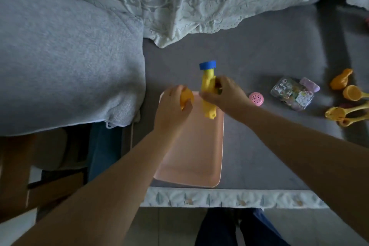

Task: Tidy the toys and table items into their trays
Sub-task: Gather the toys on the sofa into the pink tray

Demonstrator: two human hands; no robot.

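A pink tray (197,156) lies on the grey sofa seat near its front edge. Over the tray's far end my right hand (225,96) grips a tall yellow toy with a blue cap (207,84), held roughly upright. My left hand (171,110) is closed around a small orange toy piece (186,97) at the tray's far left corner. Nothing else shows inside the tray.
A pink perforated disc (256,99) lies just right of my right hand. Further right sit a clear box of small trinkets (291,95) and orange and yellow toy spoons (348,104). A grey cushion (60,66) lies left, a lace cover (199,0) behind.
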